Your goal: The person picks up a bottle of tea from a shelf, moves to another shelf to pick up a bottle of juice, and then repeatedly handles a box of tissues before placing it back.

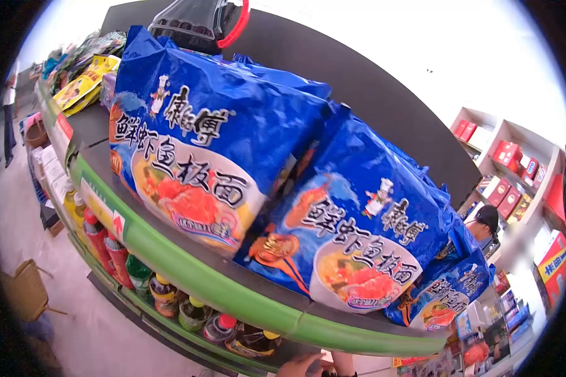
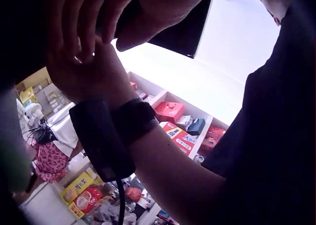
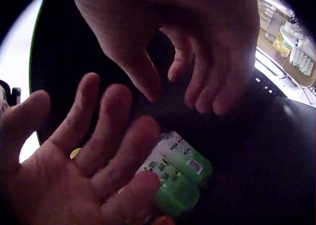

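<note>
In the right wrist view, my left hand (image 3: pixel 74 165) has its palm up and fingers spread, holding nothing. Above it, my right hand (image 3: pixel 182 32) hangs with bent, relaxed fingers and an empty gap between thumb and fingertips. The left wrist view has my left hand (image 2: pixel 153 10) at the top, near the banded right wrist; it is dark there. Part of a hand (image 1: pixel 302 366) shows at the bottom of the head view, below the shelf edge; which one, I cannot tell. Blue noodle packs (image 1: pixel 233 94) stand on the shelf above, touched by no hand.
Bottles (image 1: pixel 163 295) line the lower shelf under the green shelf edge (image 1: pixel 233 298). Yellow packets (image 1: pixel 85 85) lie at the far left end. Green-and-white packages (image 3: pixel 180 173) are below the hands. A person in a black cap (image 1: pixel 484 220) is at the right, near wall shelves with red boxes.
</note>
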`<act>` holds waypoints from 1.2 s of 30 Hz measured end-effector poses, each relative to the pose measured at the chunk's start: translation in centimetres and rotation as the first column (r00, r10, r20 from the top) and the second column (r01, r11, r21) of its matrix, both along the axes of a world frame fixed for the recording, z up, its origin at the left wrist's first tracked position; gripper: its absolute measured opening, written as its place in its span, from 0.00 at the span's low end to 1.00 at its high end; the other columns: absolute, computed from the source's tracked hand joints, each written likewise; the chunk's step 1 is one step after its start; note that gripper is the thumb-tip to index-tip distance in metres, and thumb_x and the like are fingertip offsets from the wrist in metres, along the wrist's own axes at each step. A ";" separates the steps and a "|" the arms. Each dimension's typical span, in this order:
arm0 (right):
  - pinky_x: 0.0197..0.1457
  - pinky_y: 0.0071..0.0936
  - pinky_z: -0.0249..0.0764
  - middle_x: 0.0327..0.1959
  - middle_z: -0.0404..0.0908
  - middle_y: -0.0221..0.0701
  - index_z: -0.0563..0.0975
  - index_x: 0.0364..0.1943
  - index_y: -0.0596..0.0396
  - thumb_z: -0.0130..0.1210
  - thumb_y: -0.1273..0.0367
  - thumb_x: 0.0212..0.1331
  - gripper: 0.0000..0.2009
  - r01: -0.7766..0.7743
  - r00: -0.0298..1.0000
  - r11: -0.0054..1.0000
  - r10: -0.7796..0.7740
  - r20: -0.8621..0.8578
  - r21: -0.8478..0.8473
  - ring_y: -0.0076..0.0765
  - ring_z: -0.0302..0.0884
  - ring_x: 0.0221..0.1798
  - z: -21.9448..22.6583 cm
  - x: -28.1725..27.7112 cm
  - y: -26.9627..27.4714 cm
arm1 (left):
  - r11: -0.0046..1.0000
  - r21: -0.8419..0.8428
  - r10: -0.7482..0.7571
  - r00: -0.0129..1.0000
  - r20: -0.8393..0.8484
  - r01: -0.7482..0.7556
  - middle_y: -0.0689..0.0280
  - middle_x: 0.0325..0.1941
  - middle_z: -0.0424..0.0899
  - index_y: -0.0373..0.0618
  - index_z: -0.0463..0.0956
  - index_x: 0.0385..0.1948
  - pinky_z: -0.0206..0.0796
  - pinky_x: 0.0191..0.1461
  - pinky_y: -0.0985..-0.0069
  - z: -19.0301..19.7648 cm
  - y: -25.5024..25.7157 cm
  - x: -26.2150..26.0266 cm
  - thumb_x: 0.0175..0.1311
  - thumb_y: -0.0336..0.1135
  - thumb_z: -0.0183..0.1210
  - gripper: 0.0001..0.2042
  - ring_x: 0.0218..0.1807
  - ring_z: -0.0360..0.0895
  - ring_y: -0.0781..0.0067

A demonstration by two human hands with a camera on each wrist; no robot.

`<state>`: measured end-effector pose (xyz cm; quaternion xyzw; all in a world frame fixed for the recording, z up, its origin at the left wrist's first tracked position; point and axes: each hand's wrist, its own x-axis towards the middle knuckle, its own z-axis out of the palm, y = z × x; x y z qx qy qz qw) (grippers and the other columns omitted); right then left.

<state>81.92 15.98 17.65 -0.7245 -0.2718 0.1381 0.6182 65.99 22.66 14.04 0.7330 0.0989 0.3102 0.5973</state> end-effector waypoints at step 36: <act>0.46 0.32 0.78 0.32 0.77 0.32 0.70 0.42 0.55 0.53 0.66 0.69 0.09 -0.652 0.693 0.758 0.604 -0.394 0.013 0.32 0.79 0.36 -12.1 -41.7 -12.2 | 0.836 0.112 0.520 0.712 -0.472 -0.537 0.50 0.36 0.82 0.42 0.79 0.37 0.70 0.46 0.58 -8.5 -19.8 -56.4 0.61 0.39 0.54 0.12 0.41 0.79 0.47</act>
